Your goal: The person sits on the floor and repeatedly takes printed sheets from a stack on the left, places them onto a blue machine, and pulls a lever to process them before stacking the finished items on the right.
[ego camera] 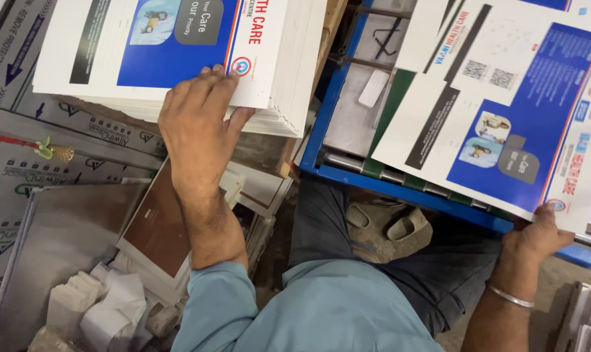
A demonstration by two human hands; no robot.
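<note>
Item one: we log a tall stack of printed sheets (178, 58) at upper left, blue-and-white faces up. Item two: loose printed sheets (504, 124) lying across a blue metal frame (400, 186) at right. Item three: our left hand (194, 127), its grip flat and spread on the stack's near corner. Item four: our right hand (537, 238), grip apparently pinching the loose sheets' lower corner. Item five: a silver bangle (511, 298) on that wrist.

Two hands: left hand (194, 130), right hand (537, 238). One tall stack of printed sheets (178, 49), one loose printed sheet (511, 124), two sandals (383, 221), one bangle (511, 298), one brown board (155, 228)
</note>
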